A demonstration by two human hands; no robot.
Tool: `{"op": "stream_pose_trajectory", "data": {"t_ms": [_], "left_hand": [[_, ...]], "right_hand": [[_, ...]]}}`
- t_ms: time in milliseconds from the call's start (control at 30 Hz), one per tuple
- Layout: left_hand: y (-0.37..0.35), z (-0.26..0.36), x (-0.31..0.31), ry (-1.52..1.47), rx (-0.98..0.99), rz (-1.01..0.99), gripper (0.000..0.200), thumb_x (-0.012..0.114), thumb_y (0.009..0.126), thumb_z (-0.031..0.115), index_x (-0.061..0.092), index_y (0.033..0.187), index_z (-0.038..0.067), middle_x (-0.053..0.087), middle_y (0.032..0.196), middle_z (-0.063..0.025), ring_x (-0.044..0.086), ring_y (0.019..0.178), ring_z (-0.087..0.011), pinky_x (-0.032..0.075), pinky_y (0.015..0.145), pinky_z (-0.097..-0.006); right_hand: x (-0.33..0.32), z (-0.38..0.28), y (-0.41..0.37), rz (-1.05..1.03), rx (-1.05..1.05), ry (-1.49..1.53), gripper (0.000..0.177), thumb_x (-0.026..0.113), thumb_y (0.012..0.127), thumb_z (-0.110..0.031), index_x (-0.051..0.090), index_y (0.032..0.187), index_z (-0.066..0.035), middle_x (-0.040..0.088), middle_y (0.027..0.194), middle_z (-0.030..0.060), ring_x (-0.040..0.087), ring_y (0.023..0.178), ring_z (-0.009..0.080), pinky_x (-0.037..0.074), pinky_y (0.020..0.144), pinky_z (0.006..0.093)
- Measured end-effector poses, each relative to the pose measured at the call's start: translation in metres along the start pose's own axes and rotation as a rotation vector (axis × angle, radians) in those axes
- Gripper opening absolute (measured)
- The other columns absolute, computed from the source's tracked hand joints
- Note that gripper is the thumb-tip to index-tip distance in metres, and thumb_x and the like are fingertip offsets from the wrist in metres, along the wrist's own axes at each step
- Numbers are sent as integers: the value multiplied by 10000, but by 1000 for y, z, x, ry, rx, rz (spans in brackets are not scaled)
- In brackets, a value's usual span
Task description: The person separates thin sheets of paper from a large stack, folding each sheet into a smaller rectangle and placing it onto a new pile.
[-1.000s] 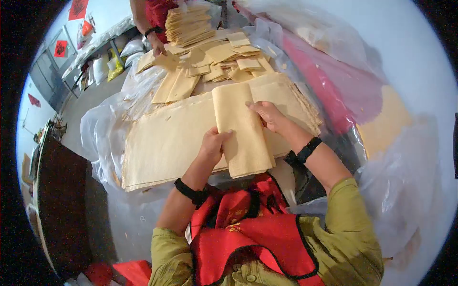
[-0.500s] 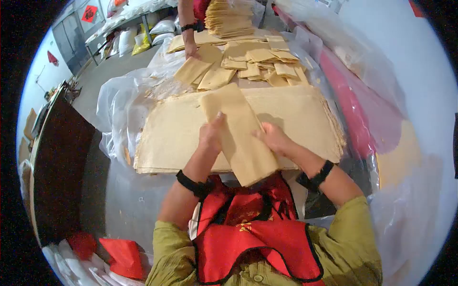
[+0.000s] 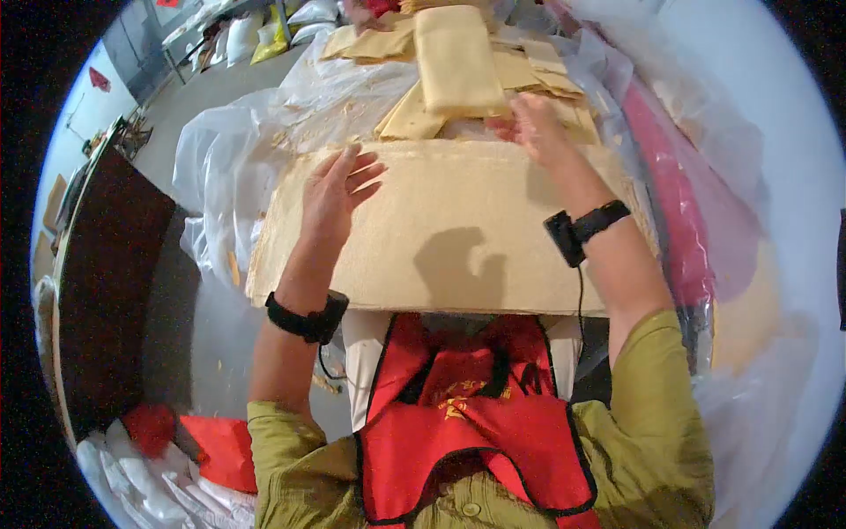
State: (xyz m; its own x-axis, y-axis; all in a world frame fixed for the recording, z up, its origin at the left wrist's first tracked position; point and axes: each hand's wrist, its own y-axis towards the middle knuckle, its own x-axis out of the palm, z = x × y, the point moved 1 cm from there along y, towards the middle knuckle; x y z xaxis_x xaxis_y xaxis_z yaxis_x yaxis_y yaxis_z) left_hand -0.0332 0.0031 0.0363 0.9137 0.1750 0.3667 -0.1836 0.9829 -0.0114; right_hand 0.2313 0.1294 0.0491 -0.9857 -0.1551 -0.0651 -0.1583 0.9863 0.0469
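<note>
A folded, pale yellow sheet bundle lies over the other folded pieces at the far side, its near end beside my right hand. That hand's fingers are loosely curved and apart, close to the bundle's lower right corner; nothing shows in its grip. My left hand hovers over the left part of a wide flat stack of yellow sheets, fingers spread and holding nothing. More folded pieces lie beyond the stack's far edge. A shadow of a hand falls on the top sheet.
Clear plastic film hangs at the stack's left. Pink material under film runs along the right. A brown panel stands at the far left. Sacks sit on the floor behind. A blurred part of another person shows at the top.
The folded bundle has gone from between my hands to the far pile. Both hands have moved apart and opened, the right one reaching farther forward. The view has tilted down.
</note>
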Motion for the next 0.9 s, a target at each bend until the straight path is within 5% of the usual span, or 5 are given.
{"op": "stream_pose_trajectory", "data": {"t_ms": [133, 267, 367, 700, 900], "left_hand": [[-39, -4, -62, 338, 102, 109, 313, 555, 829, 209, 542, 1048, -14, 613, 924, -110, 605, 825, -185, 486, 688, -280], [-97, -23, -116, 540, 105, 341, 231, 565, 813, 143, 590, 980, -14, 625, 874, -80, 603, 780, -135, 476, 656, -241], [-140, -30, -131, 656, 177, 420, 195, 565, 808, 123, 608, 951, -2, 628, 848, -63, 600, 762, -123, 474, 634, -235], [-154, -36, -130, 64, -106, 401, 341, 550, 826, 168, 498, 1106, -20, 600, 980, -107, 590, 868, -178, 455, 691, -270], [-139, -33, -111, -88, 49, 595, 371, 601, 792, 158, 448, 1084, -12, 574, 996, -114, 584, 876, -195, 446, 693, -266]], "right_hand": [[-7, 22, -36, -36, 146, -98, 333, 482, 865, -206, 439, 1139, -21, 572, 899, 104, 597, 705, 184, 494, 590, 276], [-11, 69, -90, -103, 122, -395, 298, 524, 828, -197, 517, 1061, -13, 595, 853, 130, 614, 694, 219, 492, 589, 300], [-4, 62, -122, -170, -470, -919, 254, 528, 797, -163, 550, 1000, -12, 590, 889, 149, 588, 796, 280, 472, 689, 345], [26, 56, -151, -305, -597, -1034, 237, 543, 765, -159, 557, 951, -13, 566, 956, 159, 533, 889, 320, 431, 786, 378], [27, 57, -153, -302, -640, -1040, 237, 555, 751, -160, 554, 931, -7, 557, 971, 163, 529, 900, 320, 428, 797, 378]]}}
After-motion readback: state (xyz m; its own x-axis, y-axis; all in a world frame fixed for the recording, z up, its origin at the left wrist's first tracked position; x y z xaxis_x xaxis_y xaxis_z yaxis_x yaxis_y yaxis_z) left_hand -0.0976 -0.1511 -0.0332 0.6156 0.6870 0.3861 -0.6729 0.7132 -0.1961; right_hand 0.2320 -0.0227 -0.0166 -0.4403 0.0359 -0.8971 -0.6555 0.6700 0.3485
